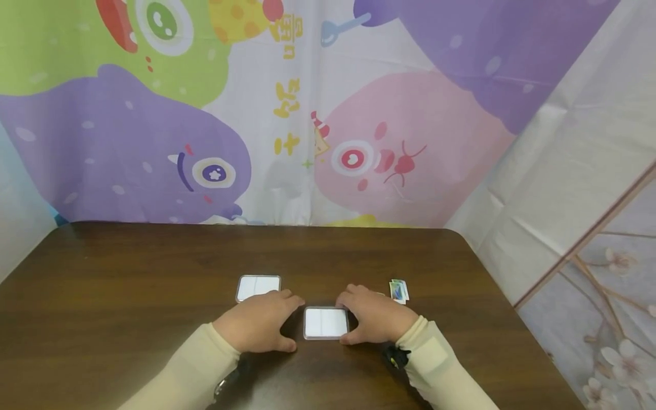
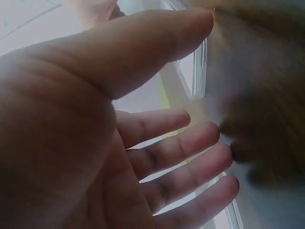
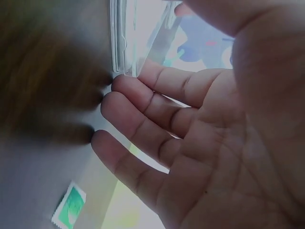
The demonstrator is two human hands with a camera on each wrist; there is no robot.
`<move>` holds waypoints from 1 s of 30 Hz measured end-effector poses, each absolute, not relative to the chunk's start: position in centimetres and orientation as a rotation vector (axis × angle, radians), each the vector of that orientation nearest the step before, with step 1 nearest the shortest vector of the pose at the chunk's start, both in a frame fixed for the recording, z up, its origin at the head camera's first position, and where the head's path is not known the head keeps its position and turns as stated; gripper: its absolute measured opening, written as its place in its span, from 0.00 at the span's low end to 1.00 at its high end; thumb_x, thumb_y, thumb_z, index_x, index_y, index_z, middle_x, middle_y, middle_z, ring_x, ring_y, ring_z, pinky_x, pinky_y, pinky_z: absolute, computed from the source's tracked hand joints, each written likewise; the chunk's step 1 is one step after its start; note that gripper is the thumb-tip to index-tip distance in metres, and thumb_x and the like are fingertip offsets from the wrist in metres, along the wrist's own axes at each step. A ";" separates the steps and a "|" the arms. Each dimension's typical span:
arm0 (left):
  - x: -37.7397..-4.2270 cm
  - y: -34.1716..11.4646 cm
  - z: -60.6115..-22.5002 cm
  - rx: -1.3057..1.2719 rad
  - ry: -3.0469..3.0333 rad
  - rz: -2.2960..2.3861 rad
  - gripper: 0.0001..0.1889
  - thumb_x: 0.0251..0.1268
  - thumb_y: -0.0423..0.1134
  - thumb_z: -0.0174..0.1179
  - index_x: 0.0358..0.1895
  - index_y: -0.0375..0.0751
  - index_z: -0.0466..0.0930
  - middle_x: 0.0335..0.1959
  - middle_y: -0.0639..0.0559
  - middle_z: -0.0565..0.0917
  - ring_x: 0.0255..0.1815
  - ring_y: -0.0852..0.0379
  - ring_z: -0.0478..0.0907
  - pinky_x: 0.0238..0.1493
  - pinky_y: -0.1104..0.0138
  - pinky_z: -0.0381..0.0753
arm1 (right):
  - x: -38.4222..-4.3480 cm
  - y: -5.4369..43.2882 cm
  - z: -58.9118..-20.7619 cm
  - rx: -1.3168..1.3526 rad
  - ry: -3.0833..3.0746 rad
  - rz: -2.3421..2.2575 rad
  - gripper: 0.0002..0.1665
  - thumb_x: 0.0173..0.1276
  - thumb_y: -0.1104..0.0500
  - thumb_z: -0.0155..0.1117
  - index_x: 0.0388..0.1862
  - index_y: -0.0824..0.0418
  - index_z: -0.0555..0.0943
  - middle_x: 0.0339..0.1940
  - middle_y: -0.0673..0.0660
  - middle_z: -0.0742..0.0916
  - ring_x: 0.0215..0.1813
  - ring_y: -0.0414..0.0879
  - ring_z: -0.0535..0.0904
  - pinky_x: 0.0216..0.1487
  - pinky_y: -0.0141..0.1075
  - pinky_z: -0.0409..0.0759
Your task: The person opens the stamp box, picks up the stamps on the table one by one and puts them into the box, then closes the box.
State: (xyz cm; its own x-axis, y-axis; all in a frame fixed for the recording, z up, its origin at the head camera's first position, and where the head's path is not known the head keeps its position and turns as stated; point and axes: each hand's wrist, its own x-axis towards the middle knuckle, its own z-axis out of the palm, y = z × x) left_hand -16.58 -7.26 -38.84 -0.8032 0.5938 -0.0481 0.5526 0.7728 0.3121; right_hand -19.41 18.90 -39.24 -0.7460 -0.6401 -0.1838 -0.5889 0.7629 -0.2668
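Note:
On the brown table, a flat clear plastic case (image 1: 322,323) with a white inside lies between both hands. My right hand (image 1: 379,314) is at its right end, fingertips by the far corner and thumb by the near corner. In the right wrist view the fingers (image 3: 126,114) are extended, and the tips touch or nearly touch the case (image 3: 125,43). My left hand (image 1: 258,323) rests a little left of that case, a gap between them. Its fingers (image 2: 190,171) are spread and loosely bent, with nothing in the palm.
A second clear case (image 1: 258,283) with a white inside lies behind the left hand, partly covered by it. Several small stamps (image 1: 397,291) lie behind the right hand; a green stamp (image 3: 71,207) shows in the right wrist view. A cartoon-printed curtain (image 1: 287,188) hangs behind the table (image 1: 128,262).

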 end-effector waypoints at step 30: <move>-16.1 -6.3 -39.3 0.966 2.850 0.394 0.33 0.45 0.54 0.82 0.50 0.37 0.82 0.43 0.51 0.79 0.40 0.54 0.77 0.40 0.57 0.81 | -18.4 16.9 -39.4 -1.092 2.684 -0.293 0.32 0.58 0.44 0.82 0.55 0.58 0.81 0.47 0.49 0.81 0.46 0.41 0.74 0.50 0.35 0.77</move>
State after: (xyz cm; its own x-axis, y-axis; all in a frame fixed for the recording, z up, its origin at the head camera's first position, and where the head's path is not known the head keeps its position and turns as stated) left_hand -16.06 -6.33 -39.34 -0.7921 0.6101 -0.0177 0.5825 0.7642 0.2769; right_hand -18.38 16.94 -39.43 -0.6967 -0.7046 -0.1346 -0.6589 0.7027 -0.2683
